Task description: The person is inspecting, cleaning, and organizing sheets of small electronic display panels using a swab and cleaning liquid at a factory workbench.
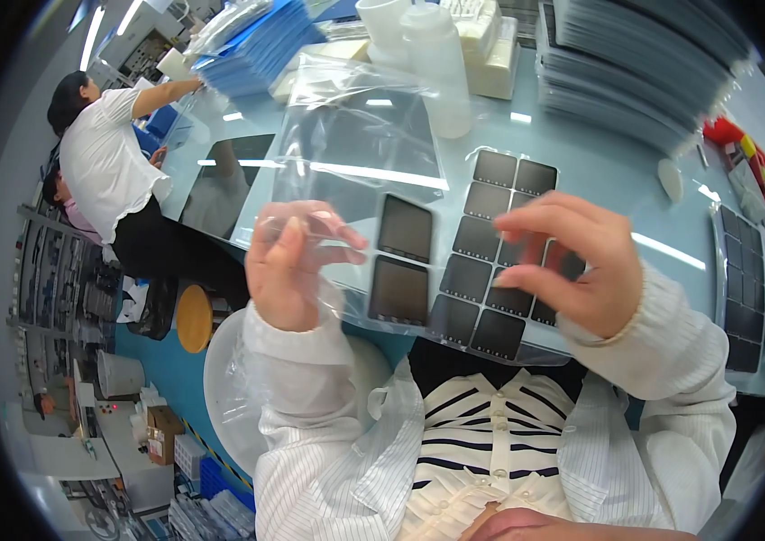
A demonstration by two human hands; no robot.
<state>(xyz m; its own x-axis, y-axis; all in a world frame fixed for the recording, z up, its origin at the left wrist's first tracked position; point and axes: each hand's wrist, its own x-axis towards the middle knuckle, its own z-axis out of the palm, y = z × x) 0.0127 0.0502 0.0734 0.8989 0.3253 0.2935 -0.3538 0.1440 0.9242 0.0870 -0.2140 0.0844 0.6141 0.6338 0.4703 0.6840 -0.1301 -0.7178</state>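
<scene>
My left hand (288, 263) is closed, its thumb and fingers pinching clear plastic film (324, 236) left of the dark panels. Two dark rectangular panels (406, 230) stand one above the other just right of this hand. My right hand (581, 257) curves over a sheet of small dark panels (465, 278) in rows on a clear backing. Its thumb and forefinger are apart with nothing visible between them, and its palm covers part of the sheet. Whether the fingertips touch the panels, I cannot tell. Behind my left hand a clear plastic bag (355, 135) lies flat on the glossy table.
White plastic bottles (436, 68) stand at the back beside pale blocks (495, 63). Tall stacks of sheets (635, 68) rise at back right, and a blue stack (256, 50) at back left. Another panel sheet (743, 279) lies far right. A person in white (107, 162) works at the left.
</scene>
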